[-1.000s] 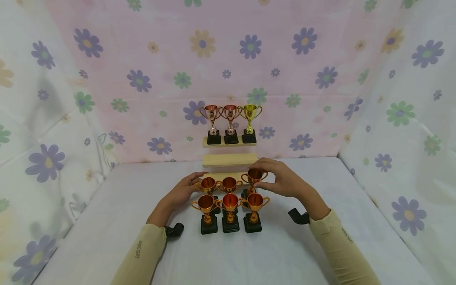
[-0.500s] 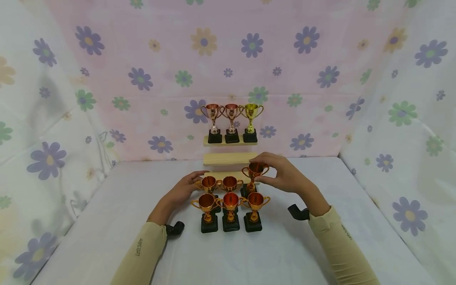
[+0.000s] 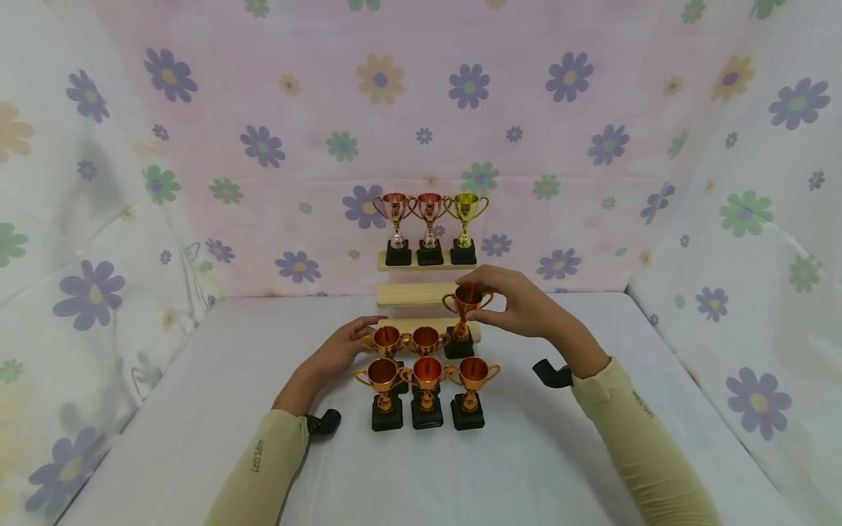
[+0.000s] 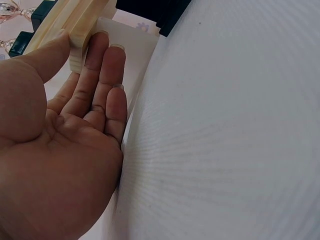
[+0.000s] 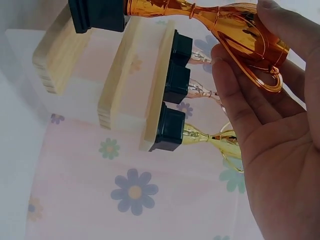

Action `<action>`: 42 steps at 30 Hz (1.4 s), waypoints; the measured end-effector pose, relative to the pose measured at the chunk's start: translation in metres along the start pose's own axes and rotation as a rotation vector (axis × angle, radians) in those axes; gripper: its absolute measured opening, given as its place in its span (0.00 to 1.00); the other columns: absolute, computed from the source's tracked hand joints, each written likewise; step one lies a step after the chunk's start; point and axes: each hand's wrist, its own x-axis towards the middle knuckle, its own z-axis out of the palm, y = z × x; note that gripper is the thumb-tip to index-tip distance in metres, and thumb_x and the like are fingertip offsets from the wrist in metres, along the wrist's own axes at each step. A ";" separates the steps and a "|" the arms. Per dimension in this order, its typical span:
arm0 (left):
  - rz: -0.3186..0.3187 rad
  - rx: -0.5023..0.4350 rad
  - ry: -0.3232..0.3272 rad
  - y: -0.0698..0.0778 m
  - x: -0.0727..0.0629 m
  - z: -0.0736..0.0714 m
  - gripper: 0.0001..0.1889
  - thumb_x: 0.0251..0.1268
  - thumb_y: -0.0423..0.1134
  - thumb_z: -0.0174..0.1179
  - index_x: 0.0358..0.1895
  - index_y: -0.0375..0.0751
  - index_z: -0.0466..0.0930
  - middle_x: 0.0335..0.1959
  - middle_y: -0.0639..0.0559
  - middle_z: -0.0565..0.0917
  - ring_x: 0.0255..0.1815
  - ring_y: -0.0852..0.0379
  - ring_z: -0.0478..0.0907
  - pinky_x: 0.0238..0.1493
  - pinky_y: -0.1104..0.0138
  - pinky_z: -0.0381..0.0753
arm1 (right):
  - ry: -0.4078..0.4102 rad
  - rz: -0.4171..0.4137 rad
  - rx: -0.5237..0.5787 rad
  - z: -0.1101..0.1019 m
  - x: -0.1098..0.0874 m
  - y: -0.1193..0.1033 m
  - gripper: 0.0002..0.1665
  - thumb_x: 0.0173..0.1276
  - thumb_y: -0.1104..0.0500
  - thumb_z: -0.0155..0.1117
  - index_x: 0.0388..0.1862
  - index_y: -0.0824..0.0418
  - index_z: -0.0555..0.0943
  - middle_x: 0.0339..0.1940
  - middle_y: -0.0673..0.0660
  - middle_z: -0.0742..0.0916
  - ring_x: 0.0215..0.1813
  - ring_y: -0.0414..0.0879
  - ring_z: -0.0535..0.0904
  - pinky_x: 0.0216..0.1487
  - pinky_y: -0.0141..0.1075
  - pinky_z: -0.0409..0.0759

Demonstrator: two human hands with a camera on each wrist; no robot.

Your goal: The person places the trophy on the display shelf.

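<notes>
While the left hand (image 3: 334,353) holds a shelf (image 3: 424,322), the right hand (image 3: 522,305) grips 1 trophy (image 5: 227,24).

Bare hands (image 3: 520,298) extend past pale khaki sleeves (image 3: 258,462), left at seven o'clock, right at four, both with small dark lettering. A curved black fitting (image 3: 325,422) juts from the left cuff (image 3: 291,422) toward three o'clock, another black fitting (image 3: 551,373) from the right toward nine.

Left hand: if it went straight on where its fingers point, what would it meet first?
Probably the lowest wooden shelf; the left hand appears to touch its end, though depth is unclear.
</notes>
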 end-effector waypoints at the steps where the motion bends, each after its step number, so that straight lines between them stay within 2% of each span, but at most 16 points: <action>1: 0.000 -0.002 0.001 0.000 0.000 0.000 0.29 0.80 0.33 0.54 0.81 0.47 0.65 0.65 0.42 0.83 0.69 0.45 0.77 0.79 0.42 0.58 | -0.003 -0.004 -0.009 -0.001 0.002 0.000 0.32 0.70 0.59 0.77 0.71 0.60 0.79 0.56 0.52 0.87 0.53 0.43 0.85 0.56 0.45 0.85; 7: -0.001 0.003 0.005 0.002 -0.001 0.001 0.28 0.82 0.34 0.54 0.81 0.46 0.65 0.62 0.42 0.84 0.67 0.44 0.77 0.79 0.41 0.58 | -0.020 -0.010 -0.041 -0.012 0.018 -0.003 0.31 0.71 0.58 0.77 0.70 0.62 0.79 0.55 0.53 0.88 0.52 0.46 0.86 0.54 0.47 0.86; 11: -0.001 0.005 0.009 0.002 -0.001 0.001 0.29 0.81 0.33 0.54 0.81 0.46 0.65 0.63 0.42 0.83 0.68 0.44 0.77 0.79 0.41 0.58 | -0.026 -0.004 -0.056 -0.018 0.029 -0.002 0.30 0.70 0.57 0.77 0.69 0.62 0.80 0.55 0.54 0.87 0.53 0.46 0.86 0.54 0.46 0.86; 17: -0.004 -0.010 0.005 0.000 0.000 0.001 0.29 0.81 0.33 0.54 0.81 0.46 0.65 0.64 0.42 0.83 0.68 0.44 0.77 0.79 0.42 0.59 | -0.023 -0.012 -0.082 -0.026 0.045 -0.002 0.30 0.71 0.57 0.76 0.69 0.63 0.80 0.56 0.56 0.86 0.55 0.49 0.85 0.56 0.51 0.84; 21: 0.001 -0.008 0.002 0.000 0.000 0.001 0.29 0.82 0.33 0.54 0.81 0.47 0.65 0.65 0.42 0.82 0.68 0.45 0.78 0.79 0.43 0.60 | -0.011 -0.026 -0.098 -0.028 0.057 -0.003 0.28 0.71 0.56 0.76 0.67 0.63 0.81 0.57 0.56 0.86 0.53 0.48 0.84 0.54 0.49 0.84; 24: 0.005 -0.011 -0.001 0.000 0.000 0.001 0.28 0.82 0.33 0.53 0.81 0.47 0.65 0.66 0.41 0.82 0.68 0.45 0.78 0.79 0.42 0.60 | -0.003 -0.015 -0.106 -0.029 0.065 -0.003 0.27 0.71 0.54 0.76 0.66 0.62 0.82 0.58 0.56 0.86 0.53 0.49 0.82 0.53 0.48 0.82; 29: -0.003 -0.004 0.001 -0.002 0.001 -0.001 0.29 0.81 0.33 0.53 0.82 0.49 0.65 0.66 0.42 0.82 0.69 0.45 0.77 0.79 0.41 0.58 | -0.021 0.019 -0.142 -0.027 0.080 -0.002 0.28 0.72 0.52 0.75 0.67 0.61 0.82 0.62 0.56 0.85 0.56 0.50 0.82 0.58 0.48 0.82; 36: -0.018 -0.007 0.018 -0.003 0.002 -0.002 0.30 0.80 0.31 0.54 0.81 0.49 0.66 0.64 0.42 0.82 0.69 0.43 0.77 0.79 0.41 0.58 | -0.032 0.021 -0.148 -0.018 0.100 -0.004 0.29 0.72 0.54 0.76 0.67 0.64 0.81 0.60 0.58 0.84 0.58 0.52 0.80 0.60 0.48 0.80; 42: -0.020 -0.023 0.007 -0.005 0.002 -0.002 0.30 0.80 0.31 0.53 0.81 0.48 0.66 0.65 0.42 0.82 0.70 0.43 0.76 0.80 0.41 0.57 | -0.046 0.066 -0.177 -0.010 0.113 -0.006 0.30 0.73 0.52 0.75 0.68 0.62 0.80 0.62 0.58 0.83 0.61 0.52 0.79 0.64 0.48 0.78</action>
